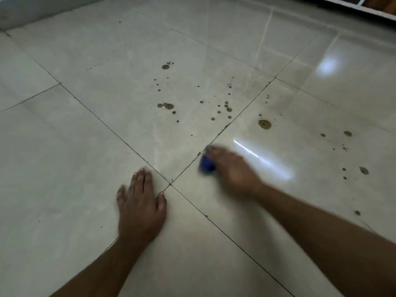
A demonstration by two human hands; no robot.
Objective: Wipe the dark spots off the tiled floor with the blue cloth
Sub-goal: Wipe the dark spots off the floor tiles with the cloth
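Closest in, two bare forearms reach out over the pale glossy tiled floor, the left one coming up from the bottom edge, the right one slanting in from the lower right corner. The left hand lies flat on a tile, palm down, fingers straight and close together with the thumb spread out to the side, its tip just beside the point where four grout lines cross. The right hand is smeared with blur, sitting over the blue cloth, which peeks out as a small bunched wad at the hand's left side; the hand covers most of it and seems to grip it, though the blur hides exactly how the fingers lie around it. That cloth sits right on the grout line running up to the right from the crossing, well apart from the flat left hand. Beyond it, the dark spots scatter across two tiles: a large brownish blot with fine droplets near it on the right-hand tile, a cluster of blots and specks on the tile further ahead, and more marks out towards the right edge. A bright streak of reflected light gleams on the tile just right of the working hand.
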